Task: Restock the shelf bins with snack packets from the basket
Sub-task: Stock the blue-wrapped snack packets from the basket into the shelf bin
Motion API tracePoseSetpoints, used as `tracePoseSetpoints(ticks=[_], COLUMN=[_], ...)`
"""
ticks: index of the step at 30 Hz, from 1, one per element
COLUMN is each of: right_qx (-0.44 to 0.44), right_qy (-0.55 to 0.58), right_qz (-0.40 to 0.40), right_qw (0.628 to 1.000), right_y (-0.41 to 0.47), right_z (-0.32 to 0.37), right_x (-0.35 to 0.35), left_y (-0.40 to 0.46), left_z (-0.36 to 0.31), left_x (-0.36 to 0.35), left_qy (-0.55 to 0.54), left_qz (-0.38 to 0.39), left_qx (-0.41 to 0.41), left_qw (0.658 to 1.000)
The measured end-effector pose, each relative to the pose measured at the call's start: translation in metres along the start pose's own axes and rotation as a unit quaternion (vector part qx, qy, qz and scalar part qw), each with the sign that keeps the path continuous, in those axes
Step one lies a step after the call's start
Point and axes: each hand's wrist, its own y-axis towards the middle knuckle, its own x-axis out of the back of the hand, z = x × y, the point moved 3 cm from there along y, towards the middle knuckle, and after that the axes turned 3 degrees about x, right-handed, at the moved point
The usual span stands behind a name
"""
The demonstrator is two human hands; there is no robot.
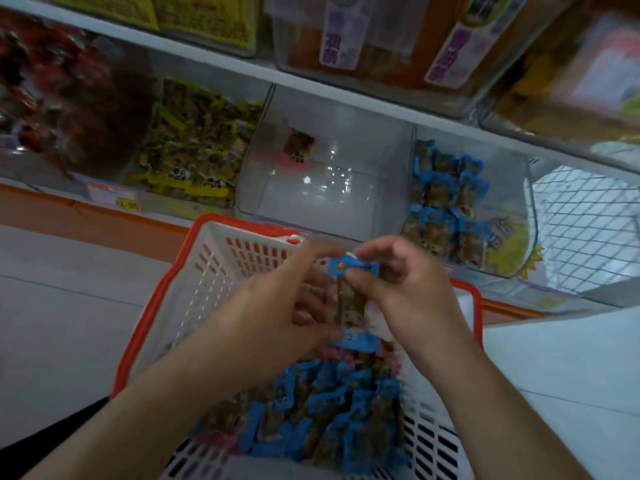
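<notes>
Blue-ended snack packet [351, 299] upright, pinched between both hands, left hand [294, 299], right hand [405, 285], above basket [194, 282]

Dim, flat indoor light with a cool blue-grey cast. Small white glare spots on the clear middle bin [325, 174]. Strong motion blur across the upper shelf [311, 77], labels there unreadable; red packets [59, 98] at far left smeared. Soft focus on both hands and the packet between them. Wide-angle bending of shelf lines toward the edges. Faint, soft shadows inside the basket [207, 271]; dark patch at bottom left corner.
</notes>
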Motion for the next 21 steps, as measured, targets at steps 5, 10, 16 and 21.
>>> tracePoseSetpoints(ticks=[5, 10, 16, 21], right_qx=[-0.013, 0.017, 0.061, -0.116], right_qy=[-0.01, -0.077, -0.205, -0.271], right_qz=[-0.007, -0.001, -0.226, -0.184], right_qw=[1.0, 0.997, 0.95, 0.938], right_y=[0.0, -0.003, 0.0, 0.006], right_z=[-0.003, -0.002, -0.011, -0.053], right_x=[0.009, 0.036, 0.137, 0.172], left_y=[0.003, 0.015, 0.069, 0.159], left_z=[-0.002, -0.016, -0.074, -0.116], left_x=[-0.016, -0.038, -0.071, -0.092], left_qy=[0.02, -0.006, 0.079, 0.2], left_qz=[-0.042, -0.082, -0.114, -0.138], left_qx=[-0.016, 0.005, 0.004, -0.037], left_qw=[0.999, 0.997, 0.99, 0.969])
